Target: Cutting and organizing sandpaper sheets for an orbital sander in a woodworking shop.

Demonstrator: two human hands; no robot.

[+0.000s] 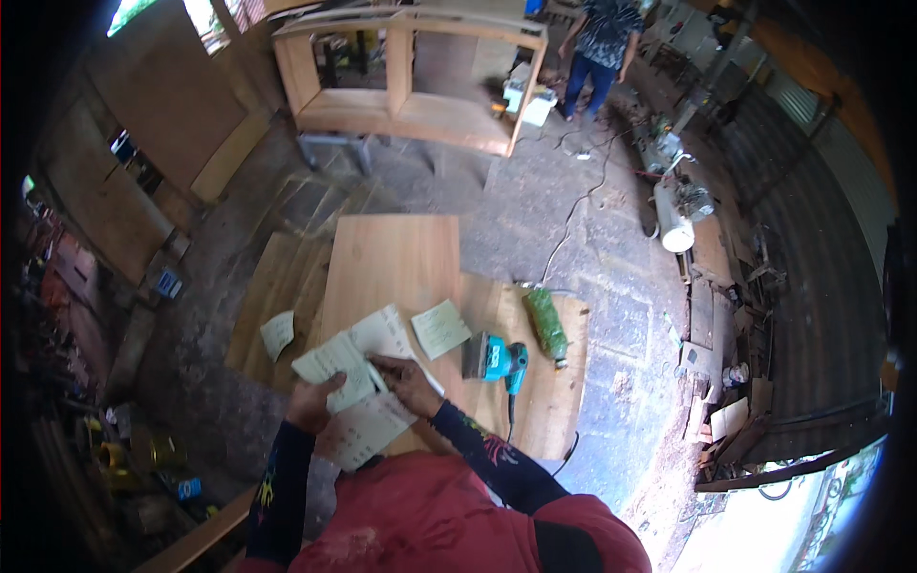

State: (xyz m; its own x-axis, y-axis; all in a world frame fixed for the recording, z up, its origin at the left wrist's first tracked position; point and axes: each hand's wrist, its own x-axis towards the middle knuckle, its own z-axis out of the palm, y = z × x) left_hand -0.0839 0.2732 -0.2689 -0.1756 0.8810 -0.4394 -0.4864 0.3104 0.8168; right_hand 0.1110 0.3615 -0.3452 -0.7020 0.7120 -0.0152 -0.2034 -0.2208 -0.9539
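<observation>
My left hand grips a pale printed sandpaper sheet, thumb on top. At that sheet's right edge, my right hand is closed with bent fingers, seemingly pinching it; the fingertips are partly hidden. Beneath the hands lie another pale sheet and a larger printed sheet. A loose square sheet rests on the wooden board, and a curled piece lies to the left. Right of my right hand, a teal sander sits with its cord trailing toward me.
A green-wrapped bottle lies on the right part of the wooden work surface. Farther off stands a wooden cabinet frame on supports. A person stands beyond it. A white compressor tank and cords are on the floor at right.
</observation>
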